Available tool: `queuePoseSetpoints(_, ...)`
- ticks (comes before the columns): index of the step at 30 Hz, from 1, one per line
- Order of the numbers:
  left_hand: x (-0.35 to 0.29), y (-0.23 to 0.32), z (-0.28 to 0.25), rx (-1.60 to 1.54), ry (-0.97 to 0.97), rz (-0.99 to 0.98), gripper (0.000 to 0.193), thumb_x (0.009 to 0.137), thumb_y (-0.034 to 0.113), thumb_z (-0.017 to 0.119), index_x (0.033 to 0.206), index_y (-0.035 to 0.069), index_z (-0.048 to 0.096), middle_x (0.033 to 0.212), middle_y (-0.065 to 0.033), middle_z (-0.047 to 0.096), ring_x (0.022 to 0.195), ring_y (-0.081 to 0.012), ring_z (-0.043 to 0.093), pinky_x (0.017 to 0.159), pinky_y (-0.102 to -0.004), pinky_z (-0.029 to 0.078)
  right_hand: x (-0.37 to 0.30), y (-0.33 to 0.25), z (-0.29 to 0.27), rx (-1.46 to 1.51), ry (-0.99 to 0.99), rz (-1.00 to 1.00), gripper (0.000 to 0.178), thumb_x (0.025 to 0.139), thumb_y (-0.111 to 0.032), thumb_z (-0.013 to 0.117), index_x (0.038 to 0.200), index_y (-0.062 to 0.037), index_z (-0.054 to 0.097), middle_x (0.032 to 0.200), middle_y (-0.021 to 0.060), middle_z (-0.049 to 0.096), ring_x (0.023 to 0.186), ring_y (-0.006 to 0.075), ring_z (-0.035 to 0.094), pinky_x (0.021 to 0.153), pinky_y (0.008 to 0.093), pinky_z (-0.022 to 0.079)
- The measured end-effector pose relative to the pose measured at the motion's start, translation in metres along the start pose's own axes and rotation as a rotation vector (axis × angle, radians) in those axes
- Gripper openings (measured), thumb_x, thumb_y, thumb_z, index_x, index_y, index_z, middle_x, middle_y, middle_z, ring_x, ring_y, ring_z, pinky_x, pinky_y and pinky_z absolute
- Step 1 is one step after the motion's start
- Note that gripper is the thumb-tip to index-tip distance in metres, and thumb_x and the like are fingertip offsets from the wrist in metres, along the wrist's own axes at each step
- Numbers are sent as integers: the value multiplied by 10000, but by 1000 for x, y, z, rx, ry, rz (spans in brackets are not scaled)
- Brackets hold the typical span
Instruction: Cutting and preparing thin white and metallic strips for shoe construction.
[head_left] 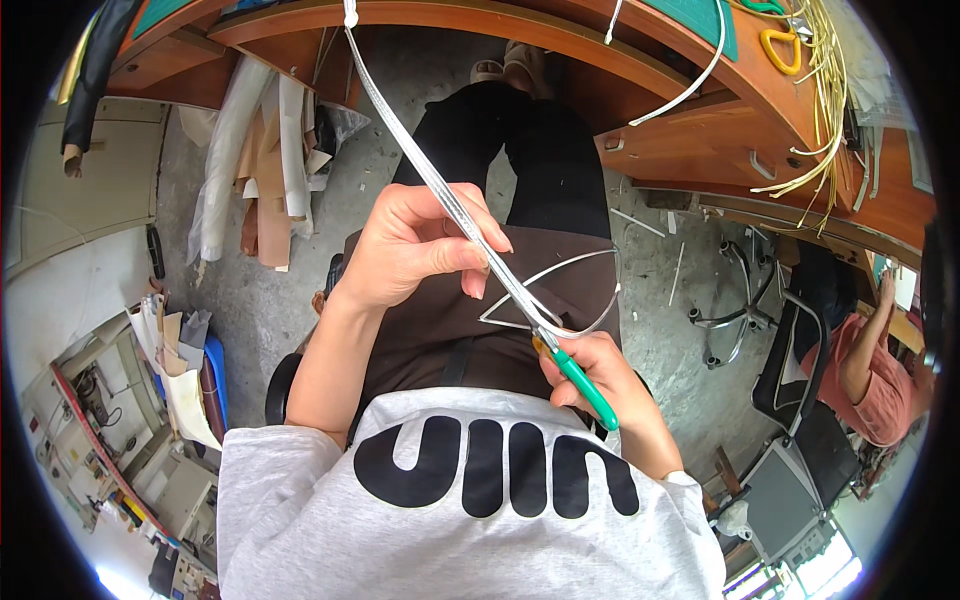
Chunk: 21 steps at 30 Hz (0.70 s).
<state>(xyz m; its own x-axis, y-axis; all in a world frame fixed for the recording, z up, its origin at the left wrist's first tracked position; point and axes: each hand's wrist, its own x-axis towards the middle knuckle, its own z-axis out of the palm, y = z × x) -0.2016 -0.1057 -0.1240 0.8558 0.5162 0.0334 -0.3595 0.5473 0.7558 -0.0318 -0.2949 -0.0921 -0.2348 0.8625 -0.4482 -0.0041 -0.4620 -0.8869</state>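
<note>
Far to my left, rolled sheets (225,165) stand upright on the grey floor (245,320), with brown and white offcuts beside them. Nearer, my left grip (428,242) pinches a silver strip (432,178) between thumb and fingers above my brown-covered lap (420,335). The strip slants from the front edge of the wooden desk (570,35), past my fingers, down to my right side. There its lower end meets the tip of a green-handled tool (585,388), and my right grip (600,368) is closed around that tool; I cannot tell whether its jaws are together. A thin white loop (572,262) spreads over my lap just beyond that hand. Further right, a wheeled chair base (740,315) stands on the floor, yellowish cords (828,110) hang off the desk, and at the far right sits a co-worker in a pink top (868,390).
</note>
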Motion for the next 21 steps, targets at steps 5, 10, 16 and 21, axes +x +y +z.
queuePoseSetpoints(5,-2,-4,7,1,-10,-73,118,771,-71,633,888,-62,650,810,-120,621,599,-164,626,526,-230,516,6,1,5,41,38,-91,479,722,-375,747,800,17,484,657,53,388,543,172,380,508,307,338)
queuePoseSetpoints(10,-4,-6,6,10,-12,-66,132,771,-59,641,902,-57,651,815,-121,622,597,-165,627,526,-232,518,2,2,4,10,56,-86,441,703,-302,777,826,15,495,648,46,389,538,155,374,499,294,333)
queuePoseSetpoints(16,-2,-1,0,-20,75,51,158,790,1,650,929,-72,645,791,-106,590,597,-166,621,528,-229,522,-5,5,3,-24,55,-25,432,677,-251,799,871,16,520,622,35,390,531,136,354,488,280,324)
queuePoseSetpoints(21,-1,0,-1,-61,12,54,120,784,-5,652,885,-69,643,798,-118,600,603,-170,624,540,-244,530,-2,5,3,1,15,-126,487,712,-383,751,825,14,491,664,53,405,555,169,381,508,298,335)
